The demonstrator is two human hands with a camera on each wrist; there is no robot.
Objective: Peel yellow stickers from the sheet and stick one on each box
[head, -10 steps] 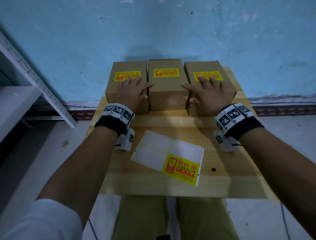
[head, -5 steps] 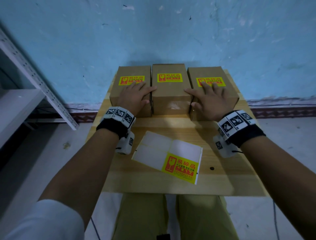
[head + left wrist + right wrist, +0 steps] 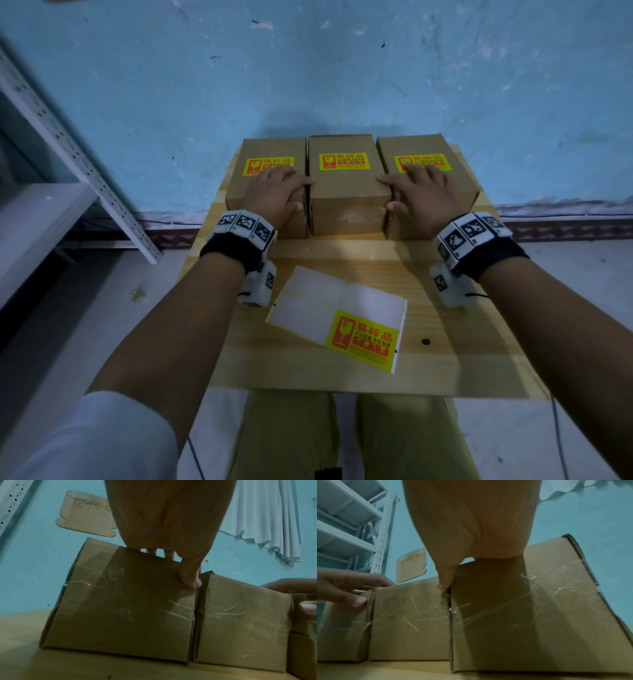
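Three cardboard boxes stand in a row at the far end of the wooden table (image 3: pixel 445 370), each with a yellow sticker on top. My left hand (image 3: pixel 279 192) lies flat on the left box (image 3: pixel 253 186), its thumb (image 3: pixel 190 580) down over the front edge. My right hand (image 3: pixel 419 192) lies flat on the right box (image 3: pixel 460 192), fingertips over the near edge of its sticker (image 3: pixel 430 160), thumb (image 3: pixel 445 580) at the gap beside the middle box (image 3: pixel 346 192). The sticker sheet (image 3: pixel 318 305) lies near me with one yellow sticker (image 3: pixel 363 339) left on it.
A blue wall rises right behind the boxes. A grey metal shelf unit (image 3: pixel 44 178) stands to the left of the table. A cardboard sign (image 3: pixel 85 513) hangs on the wall. My knees show under the table's near edge.
Both hands stay flat on the outer boxes. The whole scene has slid a little lower in the head view; nothing on the table has shifted.
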